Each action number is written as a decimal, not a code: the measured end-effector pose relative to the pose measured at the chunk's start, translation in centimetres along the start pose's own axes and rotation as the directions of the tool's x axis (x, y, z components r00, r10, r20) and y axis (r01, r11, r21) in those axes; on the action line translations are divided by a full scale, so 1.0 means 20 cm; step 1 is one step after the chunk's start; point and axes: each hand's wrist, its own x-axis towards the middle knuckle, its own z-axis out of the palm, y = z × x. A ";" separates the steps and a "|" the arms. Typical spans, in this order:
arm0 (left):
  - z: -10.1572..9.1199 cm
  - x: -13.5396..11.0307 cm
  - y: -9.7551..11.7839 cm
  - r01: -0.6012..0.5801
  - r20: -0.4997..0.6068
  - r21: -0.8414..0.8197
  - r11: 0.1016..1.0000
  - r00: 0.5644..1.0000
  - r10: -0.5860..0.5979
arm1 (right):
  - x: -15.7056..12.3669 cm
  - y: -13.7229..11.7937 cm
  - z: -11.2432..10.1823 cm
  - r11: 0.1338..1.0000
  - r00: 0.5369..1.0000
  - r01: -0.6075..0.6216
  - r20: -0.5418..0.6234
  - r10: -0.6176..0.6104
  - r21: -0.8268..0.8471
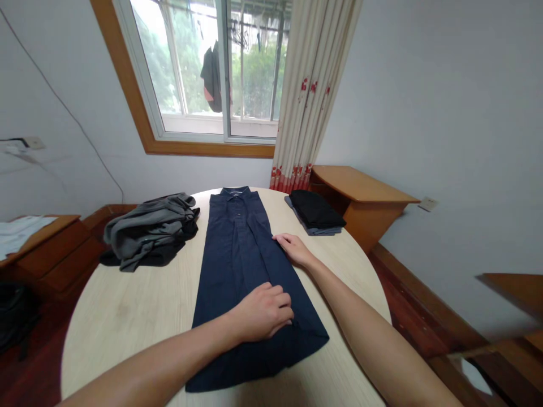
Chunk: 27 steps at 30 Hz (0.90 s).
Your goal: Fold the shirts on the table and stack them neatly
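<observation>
One navy shirt [244, 254] lies lengthwise on the table [139, 316], collar [235, 192] toward the window [225, 73]. The left hand [265, 311] curls its fingers over the lower front and the right hand [293, 249] sets narrowed fingertips at the side edge; cannot tell whether either pinches cloth. Apparent step: aligning; the next move calls for keeping that edge straight.

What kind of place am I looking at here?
Probably a room in someone's home. The window has a flower-patterned curtain beside it, a wooden desk stands by the wall, and a dark blue shirt lies on a round table.
</observation>
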 end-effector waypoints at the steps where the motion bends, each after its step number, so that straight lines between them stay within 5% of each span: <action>1: -0.01 0.00 0.00 -0.006 -0.034 -0.010 1.000 0.999 0.006 | 0.00 0.00 0.00 1.000 1.000 0.008 -0.008 -0.008 0.004; 7: -0.05 -0.06 -0.05 -0.035 -0.217 -0.092 0.995 0.976 0.014 | -0.03 -0.03 -0.02 0.998 1.000 -0.014 -0.005 0.013 -0.067; 12: -0.08 -0.11 -0.10 -0.109 -0.108 -0.157 0.982 0.990 0.093 | -0.07 -0.10 -0.03 0.967 0.998 -0.008 0.052 0.022 -0.254; 21: -0.18 -0.17 -0.13 0.014 0.046 -0.365 0.931 0.999 0.003 | -0.13 -0.24 -0.05 0.825 0.975 -0.158 0.047 0.218 -0.542; 24: -0.20 -0.18 -0.14 0.055 0.070 -0.418 0.907 0.997 -0.028 | -0.15 -0.30 -0.05 0.804 0.950 -0.233 0.050 0.309 -0.547; 27: -0.21 -0.19 -0.15 0.076 0.076 -0.468 0.881 0.996 -0.045 | -0.17 -0.34 -0.05 0.826 0.890 -0.285 0.185 0.416 -0.487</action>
